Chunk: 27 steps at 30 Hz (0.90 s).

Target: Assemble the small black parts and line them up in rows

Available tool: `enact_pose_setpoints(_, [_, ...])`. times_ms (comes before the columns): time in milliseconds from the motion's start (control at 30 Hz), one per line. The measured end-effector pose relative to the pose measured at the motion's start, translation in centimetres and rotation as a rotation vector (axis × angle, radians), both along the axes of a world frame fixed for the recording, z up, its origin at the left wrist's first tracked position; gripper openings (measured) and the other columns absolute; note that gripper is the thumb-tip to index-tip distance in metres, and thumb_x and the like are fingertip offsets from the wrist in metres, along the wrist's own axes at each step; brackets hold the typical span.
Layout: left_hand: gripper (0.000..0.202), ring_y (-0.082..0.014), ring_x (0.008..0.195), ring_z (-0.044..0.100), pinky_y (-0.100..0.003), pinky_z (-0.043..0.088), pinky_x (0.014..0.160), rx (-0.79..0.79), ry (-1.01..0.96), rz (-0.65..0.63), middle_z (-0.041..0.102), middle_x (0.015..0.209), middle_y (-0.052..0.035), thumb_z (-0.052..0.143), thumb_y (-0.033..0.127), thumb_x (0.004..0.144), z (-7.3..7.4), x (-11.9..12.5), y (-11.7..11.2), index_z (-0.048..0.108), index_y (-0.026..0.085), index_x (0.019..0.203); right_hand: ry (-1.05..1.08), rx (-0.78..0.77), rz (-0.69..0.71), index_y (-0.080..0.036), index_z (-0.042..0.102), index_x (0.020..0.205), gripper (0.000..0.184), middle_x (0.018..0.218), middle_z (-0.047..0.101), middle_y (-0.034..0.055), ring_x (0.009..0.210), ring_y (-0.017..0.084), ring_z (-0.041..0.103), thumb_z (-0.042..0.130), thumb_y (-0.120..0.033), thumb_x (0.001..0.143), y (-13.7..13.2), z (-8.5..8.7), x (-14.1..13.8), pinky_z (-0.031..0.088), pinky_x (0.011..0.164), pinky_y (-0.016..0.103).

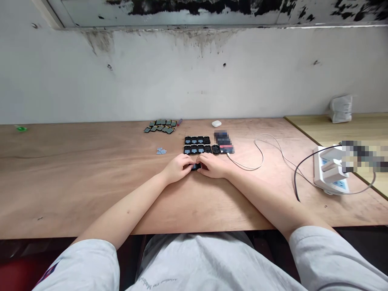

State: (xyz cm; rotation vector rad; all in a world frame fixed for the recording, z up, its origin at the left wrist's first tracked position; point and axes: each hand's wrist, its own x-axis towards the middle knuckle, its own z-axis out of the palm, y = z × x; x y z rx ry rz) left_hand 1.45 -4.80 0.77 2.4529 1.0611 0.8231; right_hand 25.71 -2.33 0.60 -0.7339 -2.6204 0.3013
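On the table (91,194): both hands meet just in front of the rows of black holders, over one small piece.

Left hand (177,168): curled, fingers closed down on the small black holder (196,167) from its left; appears to grip it.

Right hand (213,166): curled the same way, on that holder from its right; appears to grip it too. Fingers almost meet the left hand's.

Small black holder: flat on the table, just below the lower row, mostly hidden by fingers. A bit of blue shows in it.

Rows: two rows of black holders (197,140), just ahead of the hands, most with a blue-grey square set in.

Tiles: a loose group of dark flat tiles (160,127) farther back, left of the rows, with a red-tipped tool (180,122) beside it.

Rest: blue scraps (161,151), white earbud case (216,123), white cable (244,166), power strip (329,171), green bit (21,129), white bag (341,108). A blurred stack (222,142) beside the rows cannot be told.
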Motion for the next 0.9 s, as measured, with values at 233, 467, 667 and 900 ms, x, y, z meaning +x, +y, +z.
enact_pose_setpoints(233, [0.029,-0.0264,0.113,0.062,-0.043,0.051,0.103,0.034,0.102,-0.110,0.070,0.119,-0.0088,0.067,0.037,0.092,-0.2,-1.5,0.4,0.076,0.029,0.119,0.010,-0.025,-0.022,-0.020,0.061,0.110,0.020,0.105,0.067,0.0084,0.098,0.025,0.060,0.068,-0.025,0.091,0.1,0.0,0.0,0.044,0.085,0.036])
enact_pose_setpoints(467, [0.030,-0.0280,0.121,0.057,-0.047,0.042,0.110,-0.037,0.147,-0.092,0.069,0.125,-0.0073,0.067,0.038,0.092,-0.2,-1.7,0.9,0.077,0.032,0.120,0.019,-0.037,-0.016,-0.019,0.061,0.110,0.020,0.104,0.068,0.0084,0.097,0.024,0.060,0.068,-0.024,0.091,0.1,0.1,0.0,0.044,0.085,0.034])
enact_pose_setpoints(667, [0.025,-0.0285,0.122,0.056,-0.048,0.041,0.108,0.018,0.209,-0.087,0.071,0.122,-0.0067,0.064,0.036,0.093,0.1,-1.5,0.7,0.078,0.030,0.113,0.012,-0.047,-0.021,-0.019,0.062,0.107,0.018,0.102,0.068,0.0082,0.097,0.024,0.060,0.067,-0.024,0.091,0.0,0.3,-0.1,0.044,0.086,0.035])
enact_pose_setpoints(900, [0.025,-0.0274,0.115,0.057,-0.046,0.045,0.101,0.156,0.311,-0.099,0.070,0.119,-0.0075,0.058,0.033,0.097,1.2,-0.9,-0.1,0.075,0.027,0.115,0.030,-0.034,-0.014,-0.019,0.063,0.111,0.021,0.105,0.068,0.0088,0.098,0.025,0.061,0.068,-0.024,0.090,0.2,0.0,-0.1,0.046,0.087,0.037])
